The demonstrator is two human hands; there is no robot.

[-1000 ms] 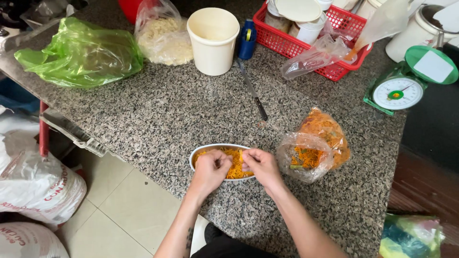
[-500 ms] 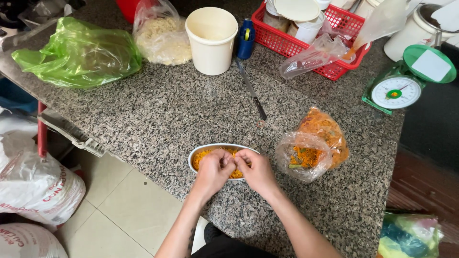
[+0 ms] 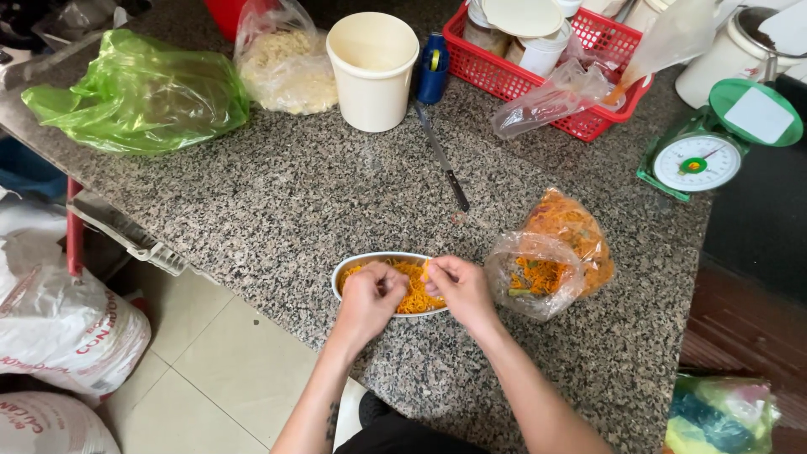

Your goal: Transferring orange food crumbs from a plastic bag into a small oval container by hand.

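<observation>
The speckled grey granite counter (image 3: 277,193) carries everything here. Near its front edge lies the shallow oval metal dish (image 3: 361,262) heaped with orange shredded strands (image 3: 414,290), and both hands work over it. The left hand (image 3: 368,296) rests curled on the pile, its fingers (image 3: 388,277) bunched narrow on the strands. The right hand (image 3: 461,286) pinches a small tuft between thumb and forefinger, fingers (image 3: 434,271) closed on it. To do this well, I judge that small pinches and low hands keep the shreds inside the rim, with one hand steadying the heap.

Packages, largest first: white woven sacks with red print (image 3: 59,328) sit on the tiled floor at left. A crumpled translucent green plastic bag (image 3: 143,92) lies at the counter's far left. A red plastic basket (image 3: 588,50) at the back holds white tubs and lids. A clear bag of pale shreds (image 3: 282,63) stands beside a cream plastic cup (image 3: 372,71). A green dial scale (image 3: 714,143) sits at the right edge, a white label on its pan. A clear bag of orange shreds (image 3: 555,256) lies just beside the right hand.
</observation>
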